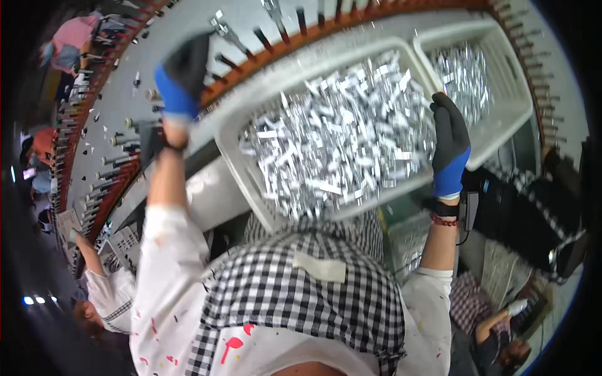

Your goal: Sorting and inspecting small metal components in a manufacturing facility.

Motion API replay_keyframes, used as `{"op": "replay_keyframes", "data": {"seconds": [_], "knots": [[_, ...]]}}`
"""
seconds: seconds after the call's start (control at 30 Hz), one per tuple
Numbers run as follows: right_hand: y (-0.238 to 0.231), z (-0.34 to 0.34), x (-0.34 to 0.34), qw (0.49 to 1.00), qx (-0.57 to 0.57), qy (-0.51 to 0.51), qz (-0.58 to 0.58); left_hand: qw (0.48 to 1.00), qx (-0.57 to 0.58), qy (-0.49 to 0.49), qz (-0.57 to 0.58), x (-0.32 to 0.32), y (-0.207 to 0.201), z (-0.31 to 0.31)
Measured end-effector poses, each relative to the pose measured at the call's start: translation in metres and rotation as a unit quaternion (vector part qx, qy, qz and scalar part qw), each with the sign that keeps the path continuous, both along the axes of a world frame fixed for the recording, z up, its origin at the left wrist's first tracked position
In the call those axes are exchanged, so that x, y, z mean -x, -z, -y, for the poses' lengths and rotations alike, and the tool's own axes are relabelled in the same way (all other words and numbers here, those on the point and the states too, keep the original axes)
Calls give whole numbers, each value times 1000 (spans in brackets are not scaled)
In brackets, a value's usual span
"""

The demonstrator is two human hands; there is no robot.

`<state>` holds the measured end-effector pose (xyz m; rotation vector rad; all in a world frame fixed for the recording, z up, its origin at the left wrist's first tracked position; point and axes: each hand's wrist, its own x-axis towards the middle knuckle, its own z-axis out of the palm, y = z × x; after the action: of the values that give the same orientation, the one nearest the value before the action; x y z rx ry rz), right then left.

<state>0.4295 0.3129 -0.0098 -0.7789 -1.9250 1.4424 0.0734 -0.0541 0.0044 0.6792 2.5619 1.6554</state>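
Note:
In front of me sits a large white plastic bin (246, 182) heaped with small shiny metal strips (351, 125). My left hand (185, 75), in a black and blue work glove, is raised beyond the bin's left end, over the brown rack (282, 47). Motion smears its fingers, so whether it holds anything does not show. Dark upright handles and some silvery metal pieces (229, 32) stand along the rack near it. My gloved right hand (449, 141) is at the bin's right rim, its fingers stretched out and close together, with no held thing visible.
A second white bin (511, 81) with more metal pieces adjoins the first on the right. The rack curves down the left side, lined with handles (116, 160). Other people (106, 301) work at the left and lower right (492, 319). A black bag-like bundle (514, 207) lies right.

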Motion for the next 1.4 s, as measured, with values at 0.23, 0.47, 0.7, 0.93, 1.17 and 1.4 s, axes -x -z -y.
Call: {"op": "replay_keyframes", "data": {"seconds": [0.23,0.47,0.7,0.93,1.17,1.4], "knots": [[-33,4,238,965,-3,-202,-169,982,-44,43,177,-131,-5,-18],[-13,107,399,905,38,-407,-121,958,-209,-143,-133,1,3,1],[-48,187,304,834,151,-390,-360,978,-192,1,84,61,22,42],[8,20,157,946,63,-319,-10,985,117,-121,-27,33,-13,61],[38,-60,33,978,-26,-202,52,968,-90,148,182,-136,-22,-65],[-14,35,6,967,-167,-162,104,992,-108,-58,43,-148,19,14]]}}
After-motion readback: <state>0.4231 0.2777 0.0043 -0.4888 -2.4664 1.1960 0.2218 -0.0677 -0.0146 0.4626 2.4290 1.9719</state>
